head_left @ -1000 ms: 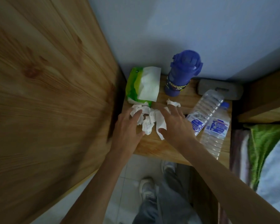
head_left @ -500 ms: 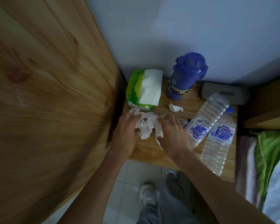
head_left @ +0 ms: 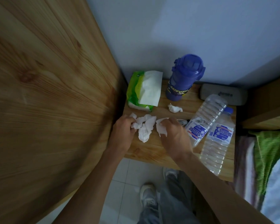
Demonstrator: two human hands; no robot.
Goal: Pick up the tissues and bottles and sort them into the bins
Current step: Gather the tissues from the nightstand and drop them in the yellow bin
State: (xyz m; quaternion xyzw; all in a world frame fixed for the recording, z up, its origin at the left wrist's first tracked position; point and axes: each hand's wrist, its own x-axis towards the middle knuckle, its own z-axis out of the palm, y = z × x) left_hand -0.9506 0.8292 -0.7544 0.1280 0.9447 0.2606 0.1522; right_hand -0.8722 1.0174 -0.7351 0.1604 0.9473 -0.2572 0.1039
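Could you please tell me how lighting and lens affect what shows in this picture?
Head view: the light is dim and bluish, with a soft shadow on the wall behind the purple flask; the wide-angle lens bows the wooden panel on the left; the crumpled tissues, the left hand and the right hand are fairly sharp; the green blanket at the right edge looks smeared.

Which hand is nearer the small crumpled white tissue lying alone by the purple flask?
Right. The right hand, gripping a white tissue piece, is just on the near side of that lone tissue; the left hand, gripping the crumpled tissue pile, lies farther left.
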